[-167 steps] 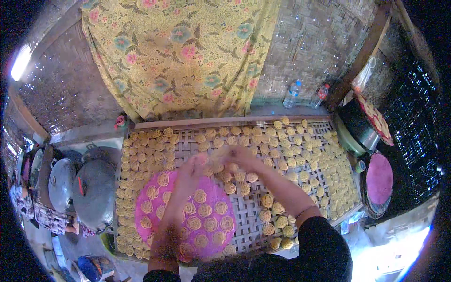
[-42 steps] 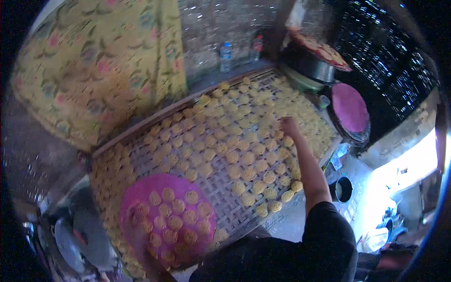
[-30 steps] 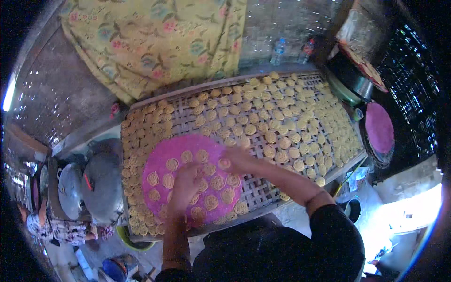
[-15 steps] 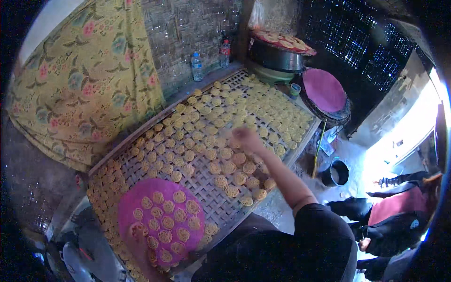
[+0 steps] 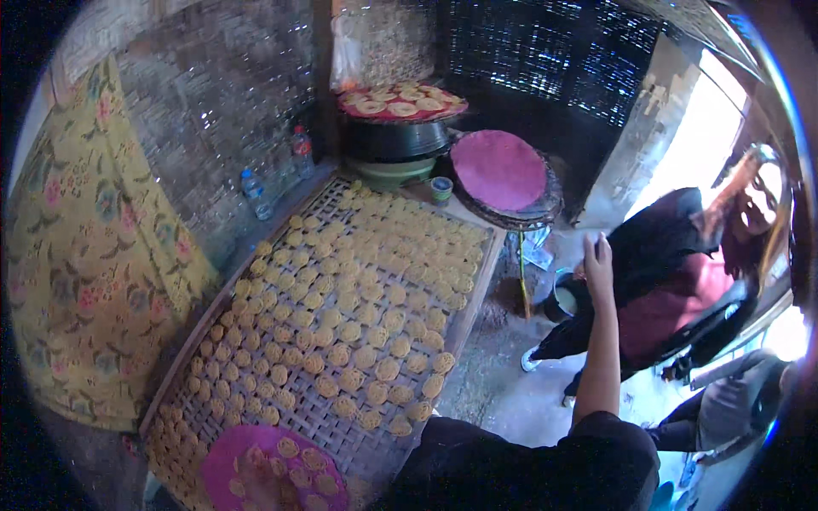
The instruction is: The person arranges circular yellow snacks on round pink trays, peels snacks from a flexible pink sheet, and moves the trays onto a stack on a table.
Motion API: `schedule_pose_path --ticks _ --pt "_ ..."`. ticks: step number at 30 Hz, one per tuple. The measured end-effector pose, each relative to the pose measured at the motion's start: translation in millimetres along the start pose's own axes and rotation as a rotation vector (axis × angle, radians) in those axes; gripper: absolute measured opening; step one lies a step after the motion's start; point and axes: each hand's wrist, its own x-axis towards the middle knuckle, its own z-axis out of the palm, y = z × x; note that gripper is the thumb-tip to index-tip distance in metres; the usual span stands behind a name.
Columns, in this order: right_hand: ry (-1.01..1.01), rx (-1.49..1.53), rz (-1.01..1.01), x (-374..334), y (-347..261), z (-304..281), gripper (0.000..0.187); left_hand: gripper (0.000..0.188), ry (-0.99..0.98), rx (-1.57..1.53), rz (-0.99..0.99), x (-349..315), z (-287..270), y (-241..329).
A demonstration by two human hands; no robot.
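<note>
A large woven bamboo rack (image 5: 383, 436) carries rows of round, pale yellow noodle-like crackers (image 5: 344, 407). At its near left end lies a round pink mat (image 5: 223, 451) with several more crackers on it. My left hand (image 5: 260, 477) is over this mat, among the crackers. It is smeared by motion, so its fingers and anything in them do not show clearly. Off the rack's right edge, my right hand (image 5: 598, 260) is raised with two fingertips apart. Nothing is visible in it.
At the far end stand a dark pot (image 5: 396, 140) topped by a red tray of crackers, a second pink mat (image 5: 498, 170) on a round stand, and a small cup (image 5: 440, 189). Bottles (image 5: 255, 194) line the wall. A person (image 5: 682, 281) bends close by on the right, another behind.
My right hand has moved from above the rack's middle out past its right edge. My left hand has come from the pink mat's left side in over it. The view has swung right.
</note>
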Motion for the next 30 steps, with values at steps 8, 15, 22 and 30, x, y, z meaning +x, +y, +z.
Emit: schedule_pose_path --ticks 8,15,22,30 --pt "0.059 0.144 0.406 -46.4 0.7 -78.4 0.097 0.033 -0.059 -0.064 0.055 23.7 12.7 3.7" --pt "-0.073 -0.25 0.459 -57.3 80.1 -89.5 0.099 0.034 -0.097 -0.106 0.122 37.9 14.1 18.8" --pt "-0.07 -0.985 0.007 -12.3 31.8 -179.4 0.058 0.034 -0.121 -0.157 0.169 47.9 19.6 24.6" --pt "-0.416 -1.178 -0.098 185.3 -41.2 -311.9 0.04 0.036 -0.166 -0.228 0.238 78.0 38.8 44.5"
